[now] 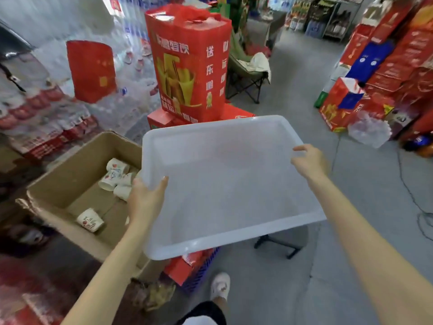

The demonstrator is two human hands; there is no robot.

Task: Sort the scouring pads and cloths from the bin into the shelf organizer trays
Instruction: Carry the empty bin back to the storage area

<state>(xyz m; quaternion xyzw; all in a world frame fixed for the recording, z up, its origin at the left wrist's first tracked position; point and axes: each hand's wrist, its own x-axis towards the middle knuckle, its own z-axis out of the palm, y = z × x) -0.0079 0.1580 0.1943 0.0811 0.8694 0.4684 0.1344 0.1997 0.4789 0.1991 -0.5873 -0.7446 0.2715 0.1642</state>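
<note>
A large translucent white plastic bin (234, 235) is held up in front of me, above the floor, with nothing visible inside it. My left hand (146, 198) grips its left rim, thumb over the edge. My right hand (309, 163) holds the right rim, fingers curled over it. No scouring pads, cloths or organizer trays are in view.
An open cardboard box (70, 179) with several paper cups (116, 177) stands at the left. A tall red carton (187, 64) stands straight ahead. A folding chair (248, 76) is behind it. Red and blue boxes (386, 66) are stacked at the right. Grey floor (304, 102) runs between.
</note>
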